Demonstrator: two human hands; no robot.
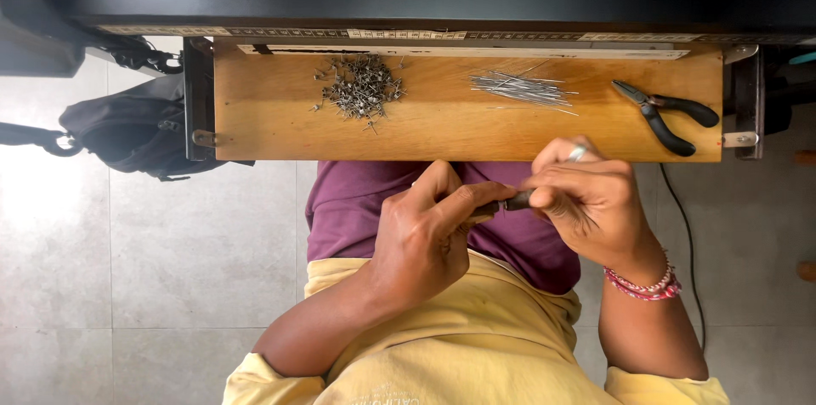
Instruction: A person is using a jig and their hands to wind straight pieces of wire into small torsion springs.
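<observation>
Two hands noted over lap, clear of wooden table [272, 116]. Left hand [421, 239] and right hand [591, 201] both pinched shut on small dark tool [514, 199]. Risk judged: slipped grip, tool dropped to floor; loose wire rods [525, 89] prone to rolling.

Before you, pins [363, 87], wires [523, 88] and pliers [667, 113] are lying on the table [272, 120]; a bag [127, 126] is hanging beside it.
</observation>
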